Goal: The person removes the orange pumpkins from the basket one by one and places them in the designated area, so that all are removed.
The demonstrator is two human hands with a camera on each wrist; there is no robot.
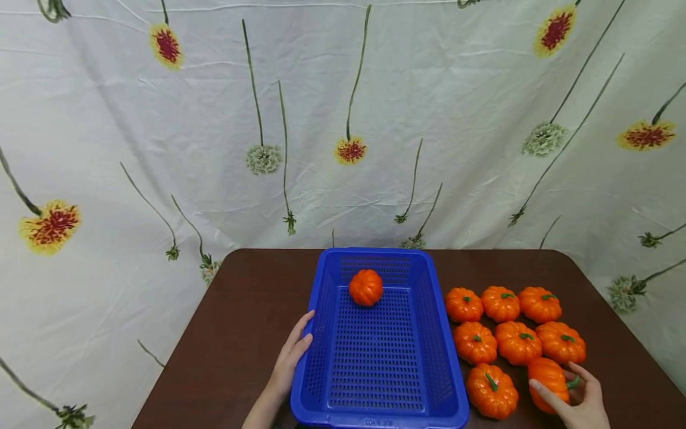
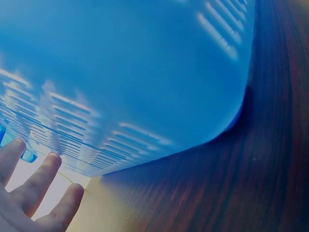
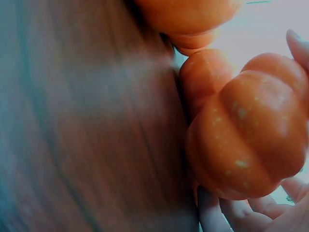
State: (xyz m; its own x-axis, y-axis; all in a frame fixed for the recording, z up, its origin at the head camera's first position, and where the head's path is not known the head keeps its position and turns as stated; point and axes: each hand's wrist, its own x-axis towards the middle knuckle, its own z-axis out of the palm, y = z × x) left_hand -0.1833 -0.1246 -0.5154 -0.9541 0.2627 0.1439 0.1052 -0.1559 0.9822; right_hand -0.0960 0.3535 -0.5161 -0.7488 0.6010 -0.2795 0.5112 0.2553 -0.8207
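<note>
At the front right of the table, my right hand (image 1: 581,396) grips a small orange pumpkin (image 1: 546,381) between thumb and fingers. That pumpkin is tipped, its green stem pointing right toward the palm. In the right wrist view, the fingers (image 3: 241,212) curve around the held pumpkin (image 3: 256,130). My left hand (image 1: 286,360) rests against the left rim of a blue plastic basket (image 1: 300,387), fingers extended. The left wrist view shows those fingers (image 2: 38,186) beside the basket's slotted wall (image 2: 145,87). One pumpkin (image 1: 366,288) lies inside, toward the basket's far end.
Several more orange pumpkins (image 1: 518,344) stand in rows right of the basket, close to the held one. The dark brown table (image 1: 241,310) ends at a pale flower-print cloth (image 1: 214,119) hanging behind it.
</note>
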